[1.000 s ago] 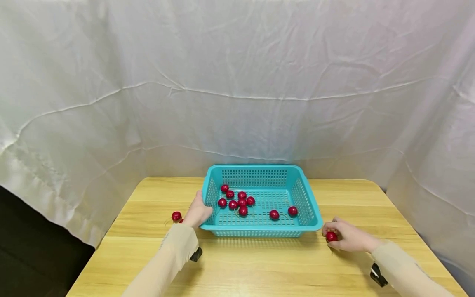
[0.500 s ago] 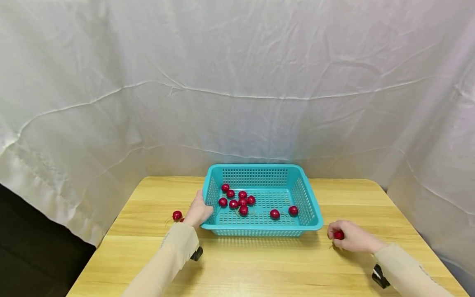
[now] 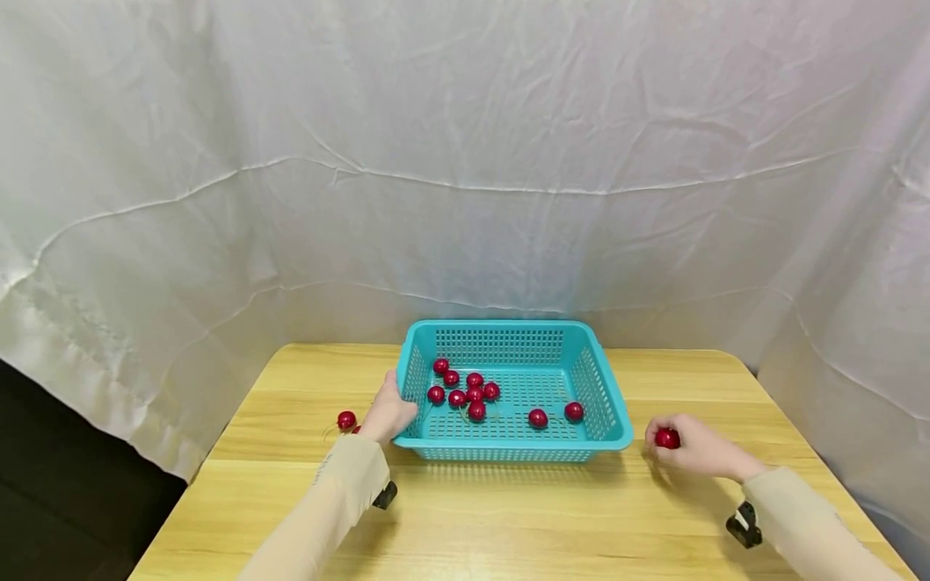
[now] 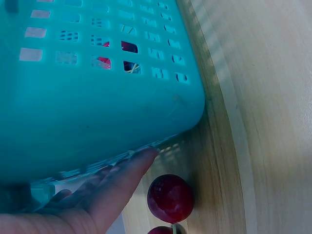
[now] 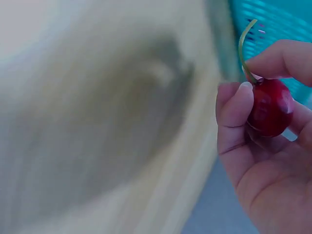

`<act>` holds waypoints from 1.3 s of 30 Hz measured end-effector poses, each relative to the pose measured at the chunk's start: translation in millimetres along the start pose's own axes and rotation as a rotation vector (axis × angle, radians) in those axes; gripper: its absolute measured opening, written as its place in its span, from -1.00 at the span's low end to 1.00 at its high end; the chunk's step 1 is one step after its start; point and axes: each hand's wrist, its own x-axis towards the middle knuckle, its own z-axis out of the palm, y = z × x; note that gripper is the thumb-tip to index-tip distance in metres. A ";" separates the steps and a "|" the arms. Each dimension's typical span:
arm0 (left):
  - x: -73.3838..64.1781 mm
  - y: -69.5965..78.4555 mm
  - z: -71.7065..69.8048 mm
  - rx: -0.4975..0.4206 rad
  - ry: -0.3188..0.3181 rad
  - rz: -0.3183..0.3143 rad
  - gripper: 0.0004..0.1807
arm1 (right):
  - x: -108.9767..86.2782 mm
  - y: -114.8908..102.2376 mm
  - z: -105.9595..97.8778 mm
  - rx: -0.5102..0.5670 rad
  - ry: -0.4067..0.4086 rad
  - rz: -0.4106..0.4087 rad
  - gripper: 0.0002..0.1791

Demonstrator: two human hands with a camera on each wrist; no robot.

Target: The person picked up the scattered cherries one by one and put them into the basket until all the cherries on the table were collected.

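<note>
A turquoise plastic basket [image 3: 508,453] holds several red cherries [image 3: 475,394]. My left hand [image 3: 388,413] grips the basket's left side, thumb over the rim and fingers against the outer wall; the left wrist view shows those fingers [image 4: 119,187] along the wall. Two stemmed cherries lie on the table left of the basket: one cherry [image 3: 346,420] in plain sight, the other cherry [image 3: 356,430] partly behind the hand. Right of the basket, my right hand [image 3: 693,448] pinches a cherry [image 5: 270,107] between thumb and fingers, above the tabletop, its curved stem sticking out.
The wooden table [image 3: 501,524] carries the basket near its back edge. White cloth [image 3: 465,161] hangs behind and at both sides. A dark area [image 3: 65,484] shows at the lower left, beyond the table.
My right hand has closed round the cherry, lifted it and drawn slightly right, away from the basket. The left hand and basket have stayed in place.
</note>
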 end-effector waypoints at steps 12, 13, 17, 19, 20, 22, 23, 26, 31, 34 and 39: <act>3.1 1.0 0.6 -0.007 0.001 -0.023 -0.20 | 26.0 -50.0 -40.0 0.002 0.264 0.092 -0.92; 2.9 1.3 0.4 -0.006 0.000 -0.024 -0.21 | 28.9 -54.9 -42.4 0.005 0.273 0.104 -0.91; 1.1 1.2 -0.3 0.001 -0.002 -0.014 -0.21 | 42.4 -73.9 -48.6 0.037 0.281 0.162 -0.84; 0.1 1.0 -0.5 0.004 -0.001 -0.009 -0.22 | 50.0 -83.2 -49.4 0.059 0.272 0.183 -0.81; -0.1 0.7 -0.5 0.008 -0.001 -0.007 -0.22 | 53.8 -87.6 -49.4 0.074 0.266 0.192 -0.79; -0.1 0.7 -0.5 0.010 -0.002 -0.005 -0.23 | 61.2 -95.4 -48.9 0.105 0.253 0.194 -0.76; 0.1 0.7 -0.4 0.012 -0.002 -0.004 -0.23 | 64.8 -99.0 -48.5 0.118 0.248 0.190 -0.75; 0.7 0.5 -0.1 0.012 -0.003 -0.002 -0.23 | 76.1 -108.2 -47.4 0.152 0.243 0.175 -0.72; 0.6 0.4 0.2 0.010 -0.003 -0.002 -0.22 | 97.4 -120.4 -44.6 0.165 0.237 0.146 -0.72; 0.4 0.3 -0.1 0.008 -0.002 -0.002 -0.20 | 109.5 -128.1 -42.5 0.169 0.230 0.122 -0.74; 1.2 -1.1 -0.2 0.011 -0.001 0.001 -0.19 | 127.5 -140.2 -35.6 0.192 0.234 0.079 -0.75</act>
